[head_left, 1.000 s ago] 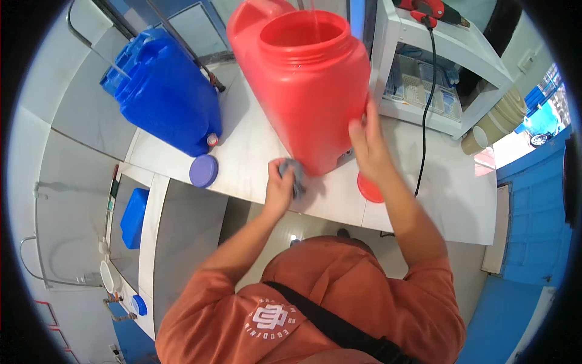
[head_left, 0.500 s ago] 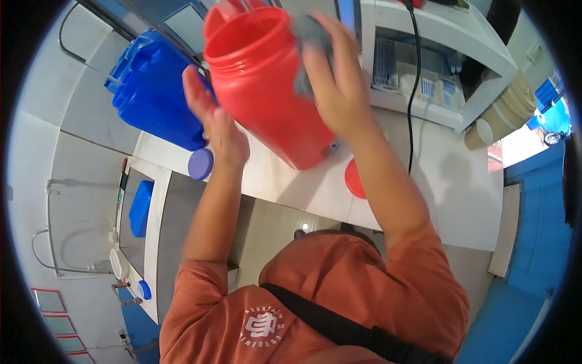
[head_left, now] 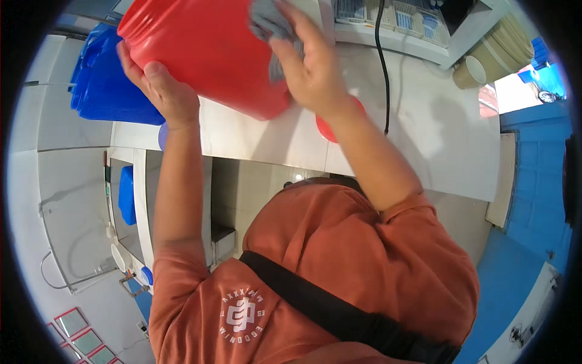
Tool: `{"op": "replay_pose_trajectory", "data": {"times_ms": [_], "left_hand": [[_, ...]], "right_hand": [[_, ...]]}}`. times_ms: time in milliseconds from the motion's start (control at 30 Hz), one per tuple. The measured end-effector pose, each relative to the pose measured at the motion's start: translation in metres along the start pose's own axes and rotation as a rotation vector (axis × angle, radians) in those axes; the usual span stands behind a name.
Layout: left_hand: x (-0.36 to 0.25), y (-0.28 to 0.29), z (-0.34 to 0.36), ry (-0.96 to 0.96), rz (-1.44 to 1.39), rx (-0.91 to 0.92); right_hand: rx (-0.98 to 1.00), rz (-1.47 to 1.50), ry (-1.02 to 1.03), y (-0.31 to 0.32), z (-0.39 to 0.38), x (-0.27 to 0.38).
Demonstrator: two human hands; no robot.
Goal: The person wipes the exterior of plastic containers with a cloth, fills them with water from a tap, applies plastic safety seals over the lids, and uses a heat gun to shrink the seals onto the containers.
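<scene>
Head view: spread left fingers (head_left: pixel 134 73) touch the red jug (head_left: pixel 206 54), right fingers (head_left: pixel 306 30) hold grey cloth (head_left: pixel 267 21) against it.

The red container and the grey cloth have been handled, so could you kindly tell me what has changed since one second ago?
The grey cloth passed from the left hand to the right hand, against the red container's right side. The left hand is now at its left side; its neck moved left, toward the blue jerrycan. The red lid stayed on the counter.
</scene>
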State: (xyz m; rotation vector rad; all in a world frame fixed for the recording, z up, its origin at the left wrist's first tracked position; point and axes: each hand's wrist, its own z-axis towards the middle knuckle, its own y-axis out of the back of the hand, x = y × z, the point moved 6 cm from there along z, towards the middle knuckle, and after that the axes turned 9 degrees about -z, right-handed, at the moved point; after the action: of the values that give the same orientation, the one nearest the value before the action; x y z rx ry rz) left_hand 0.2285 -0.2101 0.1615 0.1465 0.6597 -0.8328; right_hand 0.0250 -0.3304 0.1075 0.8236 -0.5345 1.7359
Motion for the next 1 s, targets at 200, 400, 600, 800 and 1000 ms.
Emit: {"op": "replay_pose_trajectory", "data": {"times_ms": [200, 400, 600, 800, 1000], "left_hand": [[-0.020, -0.051, -0.166, -0.035, 0.246, 0.873], [0.057, -0.106, -0.238, 0.372, 0.504, 0.991], [0.063, -0.132, -0.207, 0.454, -0.072, 0.673], [0.028, -0.153, -0.156, 1.270, -1.090, 0.119], [-0.008, -0.171, -0.162, 1.532, -1.138, 0.135]], "right_hand": [[0.256, -0.437, -0.372, 0.082, -0.043, -0.040], [0.248, -0.772, -0.433, 0.091, -0.141, -0.111], [-0.120, 0.206, -0.572, 0.055, -0.145, -0.080], [0.096, -0.360, 0.032, 0.068, -0.102, 0.016], [0.236, -0.391, 0.055, 0.084, -0.041, 0.043]]}}
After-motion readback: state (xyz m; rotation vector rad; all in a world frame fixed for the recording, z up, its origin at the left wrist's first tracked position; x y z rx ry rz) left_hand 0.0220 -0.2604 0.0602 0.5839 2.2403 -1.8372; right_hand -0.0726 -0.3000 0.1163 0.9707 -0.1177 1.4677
